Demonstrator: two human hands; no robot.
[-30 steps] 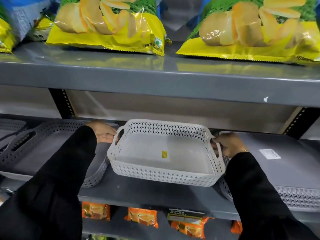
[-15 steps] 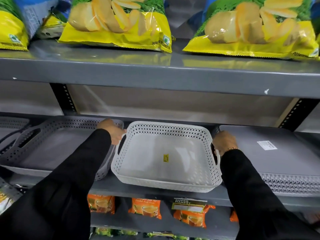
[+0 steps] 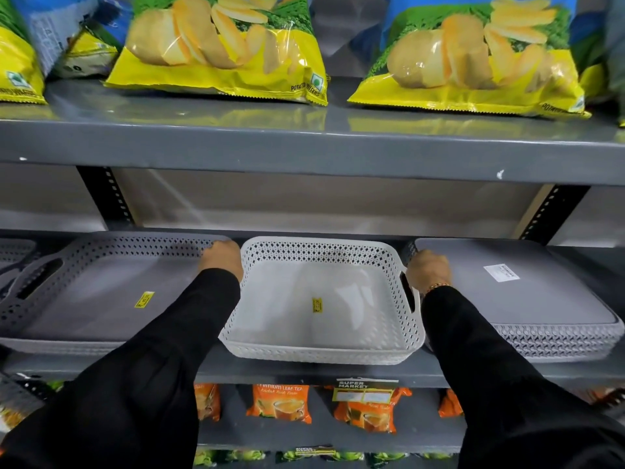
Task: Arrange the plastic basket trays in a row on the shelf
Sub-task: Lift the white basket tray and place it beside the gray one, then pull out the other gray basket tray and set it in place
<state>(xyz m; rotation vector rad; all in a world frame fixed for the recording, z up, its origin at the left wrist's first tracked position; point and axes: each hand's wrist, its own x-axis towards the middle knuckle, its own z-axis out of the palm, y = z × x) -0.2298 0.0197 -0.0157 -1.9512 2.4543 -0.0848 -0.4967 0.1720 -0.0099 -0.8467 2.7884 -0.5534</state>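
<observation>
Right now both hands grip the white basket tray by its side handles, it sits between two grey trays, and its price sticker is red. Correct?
Not quite. In the head view the sticker inside the white basket tray is yellow, not red. The rest holds: the left hand and right hand are at its handles, between the left grey tray and right grey tray.
</observation>
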